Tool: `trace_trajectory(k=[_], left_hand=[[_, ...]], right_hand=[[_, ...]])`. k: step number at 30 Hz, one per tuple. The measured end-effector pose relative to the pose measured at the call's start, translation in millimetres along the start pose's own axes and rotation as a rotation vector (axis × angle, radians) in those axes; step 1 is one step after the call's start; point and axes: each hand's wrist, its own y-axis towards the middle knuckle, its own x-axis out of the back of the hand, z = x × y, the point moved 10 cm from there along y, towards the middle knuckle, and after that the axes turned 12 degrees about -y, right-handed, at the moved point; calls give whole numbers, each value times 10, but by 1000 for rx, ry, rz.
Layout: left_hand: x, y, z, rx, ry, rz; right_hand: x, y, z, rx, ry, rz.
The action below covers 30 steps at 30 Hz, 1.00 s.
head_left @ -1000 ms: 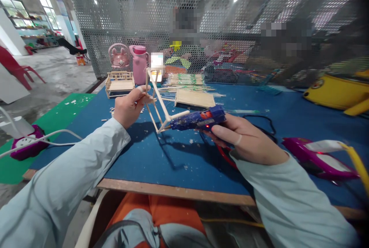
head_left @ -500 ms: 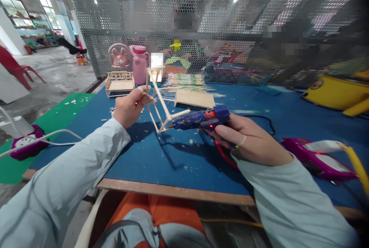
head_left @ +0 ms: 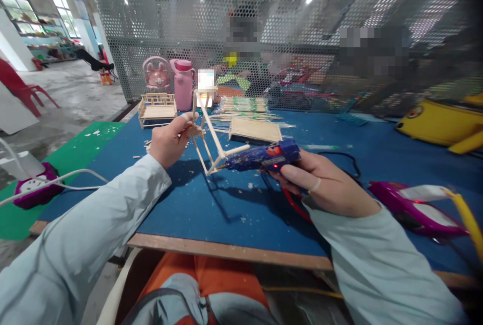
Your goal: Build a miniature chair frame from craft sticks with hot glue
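Note:
My left hand (head_left: 169, 139) pinches a small frame of thin wooden sticks (head_left: 212, 131) by its left side, holding it tilted above the blue table. In my right hand (head_left: 328, 181) is a blue hot glue gun (head_left: 262, 156), its red light lit. The gun's nozzle points left and meets, or nearly meets, the lower corner of the frame. Whether glue is coming out I cannot tell. Behind the frame lies a flat wooden stick panel (head_left: 254, 130). A little stick-built bench (head_left: 157, 109) stands at the back left.
Bundled sticks (head_left: 241, 104) lie before the metal mesh screen (head_left: 151, 18). A pink bottle (head_left: 183, 86) stands at the back. Purple power strips (head_left: 411, 209) with cables sit right and left. A yellow bag (head_left: 441, 124) is at far right. Beyond the mesh is a person.
Almost nothing differs. My right hand and the glue gun have shifted very slightly left; the frame stays in my left hand at nearly the same spot.

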Motion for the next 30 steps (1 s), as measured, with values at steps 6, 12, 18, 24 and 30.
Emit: trace_trajectory(k=[6,12,18,24,30], left_hand=[[6,14,-28,0,4,-6],[0,4,-37,-14,39,-1],[-13,-4,18,19,3,2],[-26,-5,19,23,-6,18],[-10,0,-67,-51,87,1]], right_hand=[[-30,11,9,8,-24,16],[57,-3,18,26,-12,-16],[71,-12,85,42,-29,-7],[33,-16,94,-18,90,-9],[-30,-14,168,-4,55,56]])
